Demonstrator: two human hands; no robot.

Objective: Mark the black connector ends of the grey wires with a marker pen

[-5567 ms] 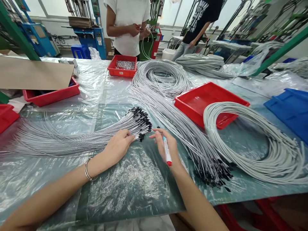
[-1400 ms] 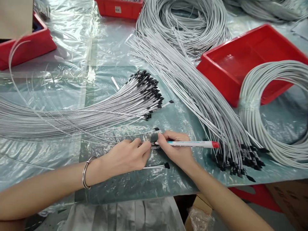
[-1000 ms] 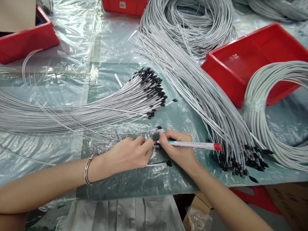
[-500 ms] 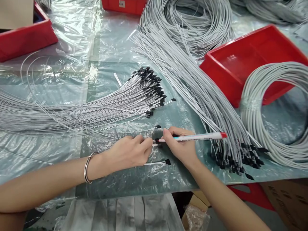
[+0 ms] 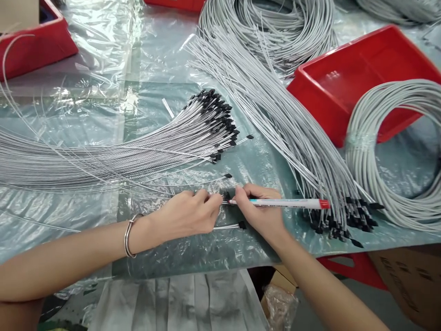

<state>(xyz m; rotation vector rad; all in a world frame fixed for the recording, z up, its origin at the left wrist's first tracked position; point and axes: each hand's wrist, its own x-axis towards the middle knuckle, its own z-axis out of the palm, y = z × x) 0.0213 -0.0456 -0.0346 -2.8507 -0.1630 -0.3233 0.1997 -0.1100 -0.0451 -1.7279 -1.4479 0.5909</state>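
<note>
My left hand is closed on a thin grey cable, pinching it just behind its black end; the fingertips partly hide it. In my right hand is a white marker pen with a red end, its red tip at the cable end beside my left fingers. Below my left hand lies another cable end with a black connector. Above it rests a single black-tipped cable. A large bundle of thin cables with black connectors spreads to the left.
At the right lies a second cable bundle with black ends near the table edge. Beside it are a red bin and a taped cable coil. A larger coil sits at the back, another red bin at far left.
The view has shifted slightly, moving the table's things a little up. Cable loops at the left have swung further left. The marker has moved slightly right and down, still in my right hand.
</note>
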